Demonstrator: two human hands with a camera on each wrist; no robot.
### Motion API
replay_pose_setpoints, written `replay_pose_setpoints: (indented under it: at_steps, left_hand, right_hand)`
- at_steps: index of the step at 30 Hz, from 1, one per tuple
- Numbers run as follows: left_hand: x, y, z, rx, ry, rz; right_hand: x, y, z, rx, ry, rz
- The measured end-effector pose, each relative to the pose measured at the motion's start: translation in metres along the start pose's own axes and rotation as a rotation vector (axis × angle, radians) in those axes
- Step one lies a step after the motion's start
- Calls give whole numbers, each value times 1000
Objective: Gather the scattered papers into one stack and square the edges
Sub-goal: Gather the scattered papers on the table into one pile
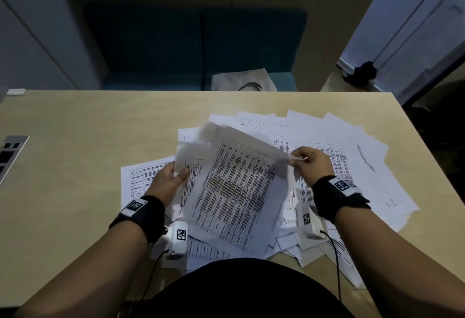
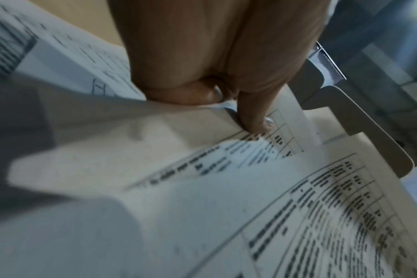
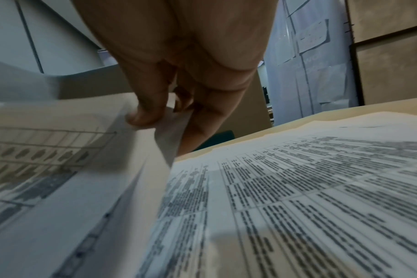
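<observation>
Sheets of white paper printed with dense black tables [image 1: 357, 166], fanned loose over pale wooden surface [image 1: 75, 166]. Left hand [image 1: 167, 181] pinching left edge of raised printed bundle [image 1: 234, 192], thumb on top. Right hand [image 1: 310, 163] fingers [image 3: 143, 114] nipping its upper right corner. Bundle lifted clear, tilted, edges uneven.

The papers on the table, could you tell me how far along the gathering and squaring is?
Early. Done: a few sheets are collected into a held bundle. In hand: the left hand grips its left edge and the right hand pinches its upper right corner. Left: many loose sheets lie fanned across the table, and the bundle's edges are uneven, unsquared.
</observation>
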State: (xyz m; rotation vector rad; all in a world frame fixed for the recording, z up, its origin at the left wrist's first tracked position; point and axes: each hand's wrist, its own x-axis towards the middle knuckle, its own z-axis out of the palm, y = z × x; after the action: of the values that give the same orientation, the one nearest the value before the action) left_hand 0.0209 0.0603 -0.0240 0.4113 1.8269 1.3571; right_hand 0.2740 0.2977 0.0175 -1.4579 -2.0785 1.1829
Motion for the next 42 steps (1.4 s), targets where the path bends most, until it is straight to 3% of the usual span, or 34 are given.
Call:
replay_pose_setpoints:
  at_steps: [4, 6, 9, 15, 19, 23, 25, 27, 32, 35, 37, 38, 42]
  left_hand:
    - [-3, 2, 12, -40, -28, 4]
    - [-3, 2, 18, -41, -15, 7]
    - [-11, 7, 27, -33, -19, 14]
    - [-25, 1, 40, 46, -116, 23]
    - [-24, -6, 33, 89, -124, 50]
    - [-31, -4, 36, -42, -181, -11]
    - [-33, -4, 39, 9, -173, -105]
    - [-32, -10, 41, 123, -160, -135]
    - [-32, -19, 46, 218, 11, -114]
    - [-34, -20, 42, 235, 27, -115]
    - [-33, -21, 33, 174, -2, -112]
    - [-32, -22, 30, 168, -13, -113]
    - [-26, -30, 18, 105, -1, -137]
  right_hand:
    - [0, -3, 4, -155, 132, -213]
    - [2, -7, 13, -102, 122, -203]
    - [0, -12, 29, -18, 31, -98]
    - [3, -12, 51, -121, -49, -151]
    - [24, -11, 35, -404, -156, -197]
    - [39, -3, 21, -563, -393, -15]
    - [41, 3, 22, -608, -425, 4]
    - [39, 5, 23, -591, -408, -34]
    - [31, -10, 16, -204, -182, -134]
    - [26, -20, -6, -200, -315, -126]
    - [21, -12, -20, -367, -461, -74]
    - [20, -2, -26, -429, -461, -37]
    - [12, 38, -43, -344, -207, 184]
